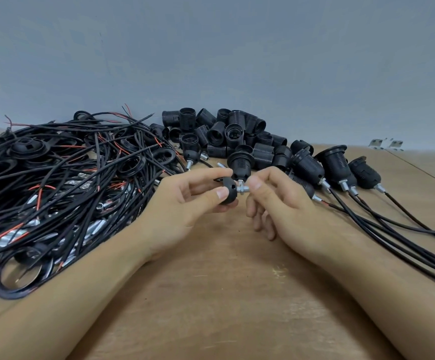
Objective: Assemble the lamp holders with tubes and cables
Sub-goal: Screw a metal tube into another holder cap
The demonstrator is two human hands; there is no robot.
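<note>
A: Item one, far left: cable heap [55,178], black leads with red cores, metal tubes [11,240] buried in it.

B: Centre?

A: I log my left hand [185,203] pinching a black holder cap [228,191] just above the table [224,294]. My right hand [276,203] pinches a threaded tube [245,189] at the cap's hole, spare fingers loosely curled.

B: Orientation?

A: Tube's long axis lies roughly level, pointing left into the cap.

B: Risk?

A: Cross-threading, I judge, if the tube enters tilted; a slipping pinch would drop it.

B: Behind, and right?

A: Loose holder pile [232,136] behind; finished holders [336,167] right, cables trailing toward me.
</note>
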